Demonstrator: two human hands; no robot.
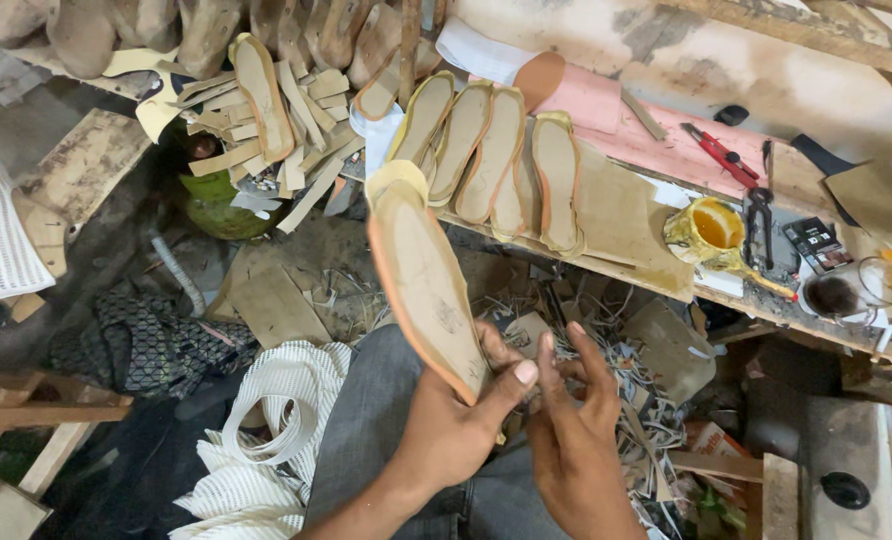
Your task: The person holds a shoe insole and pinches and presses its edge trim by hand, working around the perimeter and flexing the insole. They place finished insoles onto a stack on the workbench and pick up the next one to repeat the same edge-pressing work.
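Across the upper middle of the frame, four tan shoe soles with yellow rims (pixel 491 150) laid side by side on a worn wooden workbench (pixel 636 225), toes pointing up the frame. Right of them on the bench, a yellow glue-smeared cup with a brush handle (pixel 711 232), black scissors (pixel 759 225), red-handled pliers (pixel 721 155) and a clear glass with a dark residue (pixel 851 292). Upper left, a loose heap of cut tan leather strips (pixel 286 130) with one more sole (pixel 262 95) lying on top, above a green round container (pixel 221 205). Along the top edge, a row of wooden shoe lasts (pixel 206 30), too crowded to count. Lower left, coils of white ribbed strip (pixel 281 415) and a dark patterned cloth (pixel 141 345); paper scraps (pixel 616 385) strewn over the floor below the bench. Nothing between camera and hands. At lower centre, a long tan flat sole with an orange edge and yellow toe (pixel 421 275) held tilted, toe up toward the bench, heel down above a grey trouser leg (pixel 386 440). Left hand (pixel 456 425) gripping the heel end, thumb pressed across the face near the edge, fingers wrapped behind. Right hand (pixel 571 425) just beside it, fingers loosely spread and raised toward the heel edge, fingertips near the left thumb; whether touching the sole, cannot tell. Two hands, one held sole, five others in view.
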